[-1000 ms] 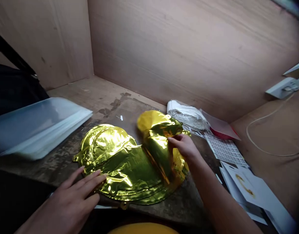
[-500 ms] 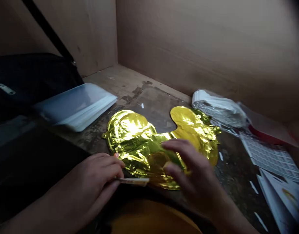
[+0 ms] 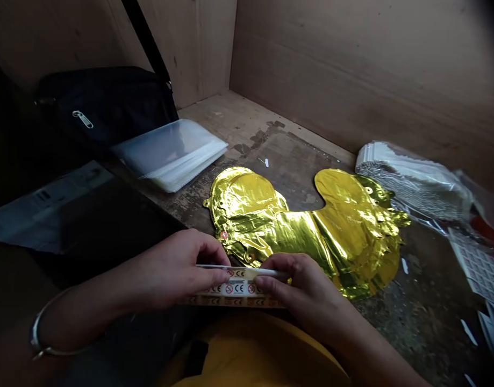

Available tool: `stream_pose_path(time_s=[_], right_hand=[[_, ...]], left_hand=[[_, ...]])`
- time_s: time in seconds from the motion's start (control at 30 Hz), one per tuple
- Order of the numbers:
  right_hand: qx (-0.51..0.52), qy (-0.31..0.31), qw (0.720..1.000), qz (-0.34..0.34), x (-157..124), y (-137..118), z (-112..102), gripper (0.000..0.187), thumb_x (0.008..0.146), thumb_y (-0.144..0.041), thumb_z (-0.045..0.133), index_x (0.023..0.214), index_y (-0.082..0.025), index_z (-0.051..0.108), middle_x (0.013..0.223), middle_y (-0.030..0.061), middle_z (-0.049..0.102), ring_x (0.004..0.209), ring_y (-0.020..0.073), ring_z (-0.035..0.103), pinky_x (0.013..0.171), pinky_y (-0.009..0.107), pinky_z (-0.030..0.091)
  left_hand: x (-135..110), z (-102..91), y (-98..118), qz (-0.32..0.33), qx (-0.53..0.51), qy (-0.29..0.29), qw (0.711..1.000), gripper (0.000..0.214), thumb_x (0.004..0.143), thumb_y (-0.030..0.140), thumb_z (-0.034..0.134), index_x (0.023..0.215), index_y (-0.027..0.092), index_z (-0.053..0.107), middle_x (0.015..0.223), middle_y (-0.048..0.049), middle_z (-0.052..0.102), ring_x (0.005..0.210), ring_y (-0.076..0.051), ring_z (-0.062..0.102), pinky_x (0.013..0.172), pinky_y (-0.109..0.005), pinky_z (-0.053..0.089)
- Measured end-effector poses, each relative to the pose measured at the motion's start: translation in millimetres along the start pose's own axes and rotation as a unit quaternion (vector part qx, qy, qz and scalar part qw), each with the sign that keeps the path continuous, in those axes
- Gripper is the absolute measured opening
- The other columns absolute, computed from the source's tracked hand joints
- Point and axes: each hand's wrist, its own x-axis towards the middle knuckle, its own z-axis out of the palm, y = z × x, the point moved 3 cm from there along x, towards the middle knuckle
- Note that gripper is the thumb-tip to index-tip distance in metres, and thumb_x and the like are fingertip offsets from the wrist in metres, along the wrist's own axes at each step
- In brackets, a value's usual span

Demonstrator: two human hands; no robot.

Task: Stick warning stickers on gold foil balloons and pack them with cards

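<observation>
The right hand [image 3: 301, 287] has moved from over the gold balloon [image 3: 291, 231] to the sticker sheet [image 3: 239, 289], pinching its right part; the left hand [image 3: 186, 269] pinches it further left. The sheet is just nearer than the balloon, which lies on the table [image 3: 287, 156].

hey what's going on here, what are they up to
A person sits at a worktable, pinching a sheet printed with rows of CE marks between the left hand and the right hand. Just beyond the hands, shiny gold foil lies flat on the table, with a small reddish mark near its left edge. Clear plastic sleeves are stacked farther back, beside a dark bag.
</observation>
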Motion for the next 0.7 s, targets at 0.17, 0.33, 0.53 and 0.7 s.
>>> stream_pose_path(time_s=[0.17,0.33,0.53,0.7], right_hand=[[-0.266,0.208,0.91,-0.241,-8,-28,-4,0.015,0.085,-0.022,0.061,0.098,-0.017,0.068,0.094,0.0084,0.067,0.089,0.0227,0.057,0.078,0.036,0.048],[-0.307,0.201,0.869,-0.33,-6,-42,9,0.014,0.087,-0.014,0.058,0.096,-0.014,0.069,0.085,0.0079,0.065,0.083,0.0204,0.052,0.073,0.033,0.047],[-0.31,0.199,0.867,-0.335,-4,-42,14,0.018,0.089,-0.014,0.057,0.076,-0.017,0.068,0.075,0.0055,0.064,0.075,0.0183,0.048,0.067,0.032,0.044],[-0.348,0.236,0.809,-0.411,-9,-39,18,0.012,0.087,-0.011,0.058,0.087,-0.011,0.07,0.078,0.0073,0.068,0.08,0.0207,0.05,0.071,0.035,0.041]], left_hand=[[7,6.4,-10,-0.031,-0.109,-0.043,0.993,0.016,0.076,0.033,0.068,0.082,0.018,0.067,0.074,0.0026,0.069,0.067,-0.014,0.063,0.059,-0.021,0.048],[8,11.1,-12,-0.025,-0.135,-0.055,0.989,0.013,0.077,0.03,0.068,0.08,0.017,0.068,0.073,0.0026,0.069,0.067,-0.013,0.063,0.06,-0.021,0.047],[7,12.1,-15,-0.031,-0.166,-0.052,0.984,0.012,0.077,0.028,0.07,0.08,0.017,0.069,0.07,0.0037,0.068,0.064,-0.011,0.061,0.059,-0.02,0.046],[11,13.8,-21,-0.029,-0.182,-0.053,0.981,0.016,0.076,0.032,0.071,0.079,0.016,0.068,0.07,0.0029,0.067,0.063,-0.012,0.06,0.058,-0.02,0.045]])
